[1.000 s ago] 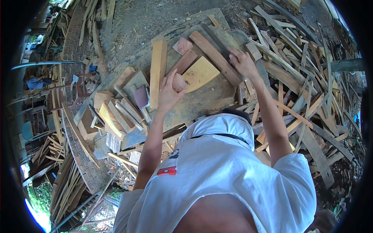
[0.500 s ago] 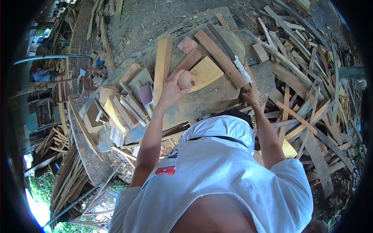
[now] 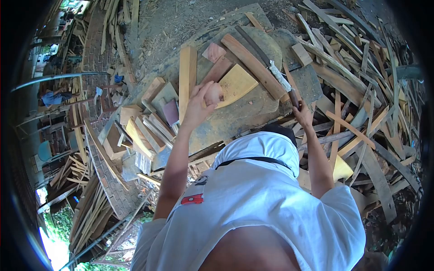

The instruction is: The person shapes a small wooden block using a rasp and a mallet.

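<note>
My left hand is curled round a rounded, pinkish wooden piece, which overlaps the near end of a yellow wooden board with sawdust on it. In my right hand, at the bench's right side, is a dark brown tool handle, the fingers closed round its lower end. The handle lines up with a white-wrapped length; I cannot tell whether they are one tool. Beside it lies a long reddish-brown wood block.
The worn bench top also bears an upright-looking tan beam, a pinkish block and a purple-faced block. Several offcuts crowd its left end. Loose planks pile up on the right.
My right hand has moved slightly right and down, and more of the dark handle shows above it. My left hand keeps its hold on the rounded piece. The whole view has shifted a little.
</note>
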Demonstrator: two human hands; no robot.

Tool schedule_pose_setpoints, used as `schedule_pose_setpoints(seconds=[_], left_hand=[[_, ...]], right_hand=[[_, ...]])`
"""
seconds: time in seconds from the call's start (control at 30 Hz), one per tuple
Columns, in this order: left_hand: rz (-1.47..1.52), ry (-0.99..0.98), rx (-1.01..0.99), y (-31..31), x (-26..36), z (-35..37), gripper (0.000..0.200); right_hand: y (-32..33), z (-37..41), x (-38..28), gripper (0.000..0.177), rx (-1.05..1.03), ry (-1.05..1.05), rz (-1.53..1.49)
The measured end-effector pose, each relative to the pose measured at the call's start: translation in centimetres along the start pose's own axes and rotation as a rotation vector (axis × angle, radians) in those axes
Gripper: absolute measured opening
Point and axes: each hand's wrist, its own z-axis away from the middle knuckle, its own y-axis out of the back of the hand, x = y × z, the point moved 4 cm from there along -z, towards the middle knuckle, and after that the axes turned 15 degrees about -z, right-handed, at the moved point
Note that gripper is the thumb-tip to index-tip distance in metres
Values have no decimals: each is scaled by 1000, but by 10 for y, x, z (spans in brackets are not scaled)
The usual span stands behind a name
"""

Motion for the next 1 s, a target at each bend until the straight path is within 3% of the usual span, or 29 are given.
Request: schedule_pose_setpoints(seconds=[0.03,0.17,0.23,0.43,0.57,0.63,0.77,0.83,0.9,0.97,1.0], left_hand=[[14,-30,-12,1,-1,-2,73],[0,-115,-14,5,-6,-12,73],[-6,-156,-37,7,-9,-14,76],[-32,-108,-52,7,-15,-14,76],[-119,-34,-17,5,-9,-11,77],[-145,61,10,2,-6,-8,79],[-188,50,82,-3,-7,-6,82],[-164,71,2,1,-5,-4,81],[-114,8,50,12,0,-2,83],[-68,-51,91,26,6,0,85],[130,-85,81,35,11,1,86]], right_hand=[[7,1,-2,42,-7,-21,-190],[41,0,-6,44,-14,76,-378],[68,8,-14,36,6,108,-546],[160,83,-105,30,177,201,-400],[200,130,-187,24,382,409,-386],[201,146,-228,25,421,546,-371],[163,155,-292,26,434,587,-415],[134,141,-319,30,378,804,-294],[93,141,-349,32,234,781,-288],[62,140,-379,32,87,905,-145],[48,138,-392,31,60,928,-80]])
